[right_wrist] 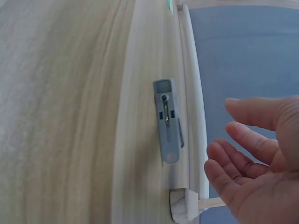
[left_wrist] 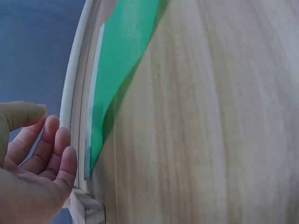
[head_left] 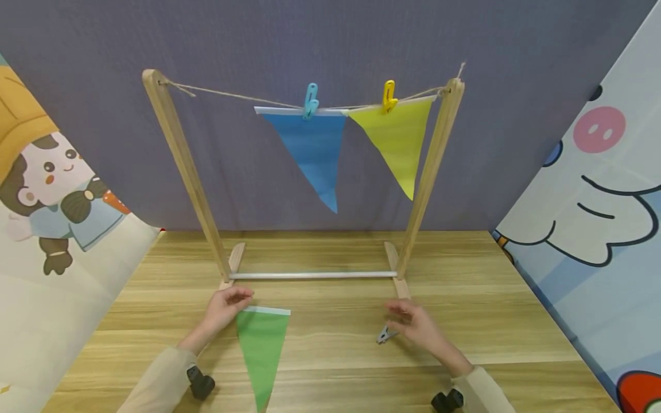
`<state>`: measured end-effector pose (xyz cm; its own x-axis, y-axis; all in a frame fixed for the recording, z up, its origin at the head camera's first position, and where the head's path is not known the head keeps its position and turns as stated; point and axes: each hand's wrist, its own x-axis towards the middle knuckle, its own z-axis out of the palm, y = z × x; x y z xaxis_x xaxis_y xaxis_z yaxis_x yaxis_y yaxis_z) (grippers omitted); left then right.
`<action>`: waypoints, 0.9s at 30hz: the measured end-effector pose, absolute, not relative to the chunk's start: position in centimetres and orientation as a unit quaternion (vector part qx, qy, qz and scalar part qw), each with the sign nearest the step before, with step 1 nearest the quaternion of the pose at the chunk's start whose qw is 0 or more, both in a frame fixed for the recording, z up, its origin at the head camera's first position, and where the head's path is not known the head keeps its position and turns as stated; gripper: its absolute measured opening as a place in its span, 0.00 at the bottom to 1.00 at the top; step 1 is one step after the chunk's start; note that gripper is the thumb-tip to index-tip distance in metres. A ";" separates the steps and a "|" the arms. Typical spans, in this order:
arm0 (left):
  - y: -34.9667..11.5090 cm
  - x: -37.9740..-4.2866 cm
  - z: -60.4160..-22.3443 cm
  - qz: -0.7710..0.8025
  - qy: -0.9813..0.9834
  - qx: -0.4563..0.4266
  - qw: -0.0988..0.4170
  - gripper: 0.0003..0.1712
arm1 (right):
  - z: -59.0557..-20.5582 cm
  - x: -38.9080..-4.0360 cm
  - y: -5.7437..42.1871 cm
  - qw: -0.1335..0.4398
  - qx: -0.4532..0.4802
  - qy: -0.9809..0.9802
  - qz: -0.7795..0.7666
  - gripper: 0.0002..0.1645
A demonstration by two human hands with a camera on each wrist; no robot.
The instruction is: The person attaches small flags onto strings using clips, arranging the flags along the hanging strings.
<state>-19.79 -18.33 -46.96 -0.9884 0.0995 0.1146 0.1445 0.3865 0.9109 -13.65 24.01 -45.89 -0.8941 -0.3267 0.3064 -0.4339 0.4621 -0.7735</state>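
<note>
A green pennant (head_left: 263, 344) with a white top strip lies on the table, its strip facing the wooden stand. My left hand (head_left: 227, 310) hovers by the strip's left corner, fingers loosely bent and nothing between them. In the left wrist view the thumb and index fingertips are close together, beside the pennant (left_wrist: 119, 70). A grey clothespin (head_left: 384, 334) lies at the right, just in front of the stand's right foot. Over it is my right hand (head_left: 413, 324), thumb and fingers apart and holding nothing. The right wrist view shows the clothespin (right_wrist: 168, 123) apart from the fingertips.
Behind the hands stands a wooden frame with a left post (head_left: 188, 172), a right post (head_left: 431, 178) and a white bottom bar (head_left: 312, 276). From its string (head_left: 232, 93) hang a blue pennant (head_left: 315, 149) under a blue clothespin (head_left: 310, 102) and a yellow pennant (head_left: 400, 132) under a yellow clothespin (head_left: 389, 96).
</note>
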 end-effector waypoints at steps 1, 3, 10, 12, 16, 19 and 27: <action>-18.4 -19.8 -47.0 -0.545 -0.834 -0.078 0.025 0.07 | -46.0 -13.7 24.1 0.052 0.224 -0.856 0.462 0.20; -18.5 -19.8 -47.1 -0.536 -0.839 -0.088 0.032 0.07 | -46.2 -13.7 24.2 0.051 0.234 -0.864 0.444 0.20; -19.3 -19.9 -47.4 -0.445 -0.882 -0.143 0.065 0.07 | -47.1 -13.6 24.4 0.021 0.263 -0.868 0.421 0.19; -19.4 -19.9 -47.4 -0.411 -0.895 -0.161 0.069 0.07 | -47.2 -13.6 24.5 0.005 0.264 -0.866 0.424 0.20; -19.6 -20.1 -47.3 -0.342 -0.916 -0.199 0.063 0.09 | -47.3 -13.5 24.5 -0.016 0.265 -0.868 0.419 0.23; -19.4 -20.2 -47.2 -0.295 -0.929 -0.217 0.053 0.10 | -47.3 -13.6 24.4 -0.012 0.269 -0.878 0.397 0.23; -19.0 -20.2 -46.8 -0.203 -0.950 -0.232 0.052 0.08 | -47.1 -13.7 24.1 0.011 0.283 -0.900 0.332 0.20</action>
